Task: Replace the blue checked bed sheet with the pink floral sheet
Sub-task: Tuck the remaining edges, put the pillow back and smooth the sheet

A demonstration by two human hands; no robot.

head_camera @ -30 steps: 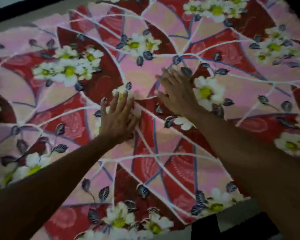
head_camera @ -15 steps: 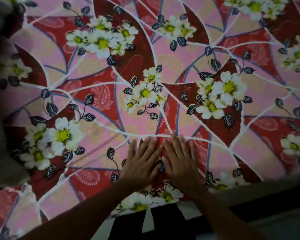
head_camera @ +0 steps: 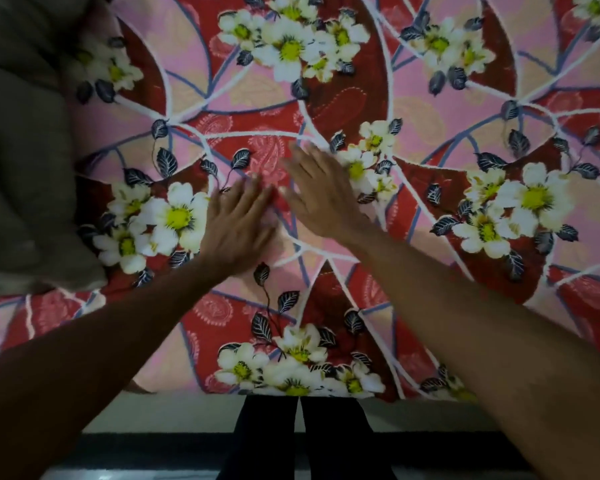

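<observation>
The pink floral sheet (head_camera: pixel 430 109), pink and red with white flowers and dark leaves, lies spread over the bed and fills most of the view. My left hand (head_camera: pixel 239 223) lies flat on it near the middle, fingers straight and pointing away from me. My right hand (head_camera: pixel 323 192) presses flat on the sheet just to the right, fingers straight and angled up-left, its edge almost touching the left hand. Neither hand holds any cloth. No blue checked sheet is in view.
A dull brown-grey pillow (head_camera: pixel 21 161) lies on the bed at the left. The sheet's near edge (head_camera: pixel 291 396) hangs over the bed side, with my dark-trousered legs (head_camera: pixel 302 441) and a pale floor strip below it.
The view has shifted left along the bed, bringing the pillow in. Both hands slid from the near edge further onto the sheet, the right one reaching ahead of the left.
</observation>
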